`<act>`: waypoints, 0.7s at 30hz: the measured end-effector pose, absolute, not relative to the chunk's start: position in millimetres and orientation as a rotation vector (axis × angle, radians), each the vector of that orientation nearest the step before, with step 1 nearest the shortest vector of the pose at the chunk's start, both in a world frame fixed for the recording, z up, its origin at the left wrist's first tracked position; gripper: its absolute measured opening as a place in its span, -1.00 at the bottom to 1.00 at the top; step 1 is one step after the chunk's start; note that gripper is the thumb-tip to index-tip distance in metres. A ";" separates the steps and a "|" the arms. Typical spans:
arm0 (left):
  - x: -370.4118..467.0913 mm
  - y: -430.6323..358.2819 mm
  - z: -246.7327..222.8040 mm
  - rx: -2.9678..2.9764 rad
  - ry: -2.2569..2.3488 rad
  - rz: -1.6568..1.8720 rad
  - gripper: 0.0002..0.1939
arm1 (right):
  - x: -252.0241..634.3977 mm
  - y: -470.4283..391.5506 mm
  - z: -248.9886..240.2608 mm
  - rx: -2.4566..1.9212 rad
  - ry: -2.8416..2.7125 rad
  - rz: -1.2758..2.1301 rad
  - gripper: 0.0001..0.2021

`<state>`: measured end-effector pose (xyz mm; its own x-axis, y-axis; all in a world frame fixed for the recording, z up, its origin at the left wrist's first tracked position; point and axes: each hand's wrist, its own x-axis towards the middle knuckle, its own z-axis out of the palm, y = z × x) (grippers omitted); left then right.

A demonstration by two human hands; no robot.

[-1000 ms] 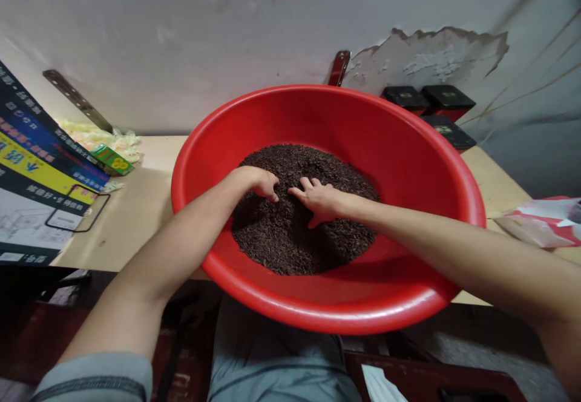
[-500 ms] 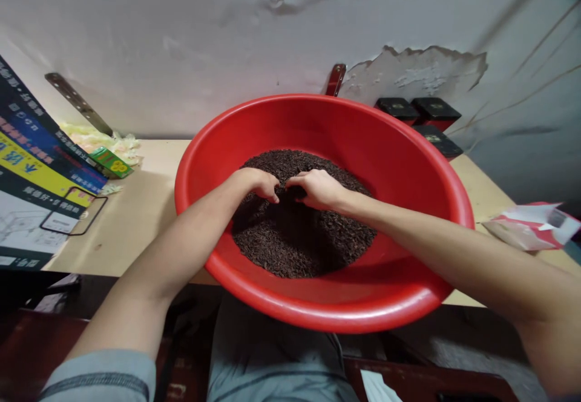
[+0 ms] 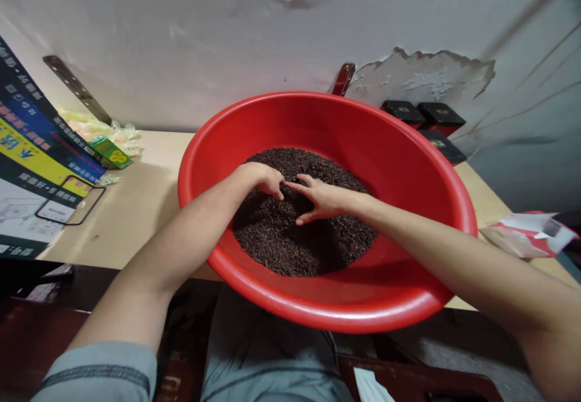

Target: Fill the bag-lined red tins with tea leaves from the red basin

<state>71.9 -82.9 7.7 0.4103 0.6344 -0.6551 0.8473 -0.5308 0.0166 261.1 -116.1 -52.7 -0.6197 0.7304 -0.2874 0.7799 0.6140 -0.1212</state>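
1. Dark leaf bits [image 3: 272, 247]: one loose heap in the bottom of the red basin [image 3: 408, 160]. Near-black brown, with lighter brown flecks where light hits.
2. Pieces are thin, short, slightly twisted slivers, dry-looking, lying in all directions. Too small to pick out one by one.
3. Heap outline roughly oval, surface uneven. Middle and lower right sit in shadow, so detail is lost there; near left edge reads clearest. Red basin floor and wall show around it.
4. Left hand [image 3: 272, 182]: over the upper left of the heap, bent at the wrist, fingers partly curled, thumb apart from the visible finger. Other fingers hidden; can't tell if they grip any bits.
5. Right hand [image 3: 321, 200]: palm toward the heap, fingers spread, thumb well off the index. Nothing visibly clamped. Its index tip is right by the left hand; can't tell if they touch.
6. Basin: glossy, wide, thick rolled rim, set on the pale bench [image 3: 136, 202], near rim out past the bench edge.
7. Left of basin: green box [image 3: 110, 152], printed carton [image 3: 39, 178]. Right: dark-topped boxes [image 3: 441, 117] behind the rim, red-and-white packet [image 3: 529, 233] beyond the right forearm.
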 end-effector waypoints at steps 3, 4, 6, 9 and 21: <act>71.6 -81.8 5.3 2.335 1.274 -0.870 -0.25 | 252.7 -125.9 -65.4 1.133 2.569 -0.190 0.16; 71.7 -81.6 4.6 2.339 1.278 -0.871 -0.24 | 249.7 -128.8 -67.2 1.120 2.576 -0.124 0.15; 72.0 -81.8 3.6 2.342 1.281 -0.875 -0.23 | 244.6 -132.8 -67.8 1.115 2.595 -0.052 0.08; 72.7 -82.6 3.2 2.336 1.274 -0.895 -0.26 | 240.3 -133.6 -66.0 1.082 2.599 -0.073 -0.03; 71.8 -81.9 3.2 2.302 1.294 -0.874 -0.22 | 239.8 -125.6 -54.3 1.004 2.718 -0.175 -0.42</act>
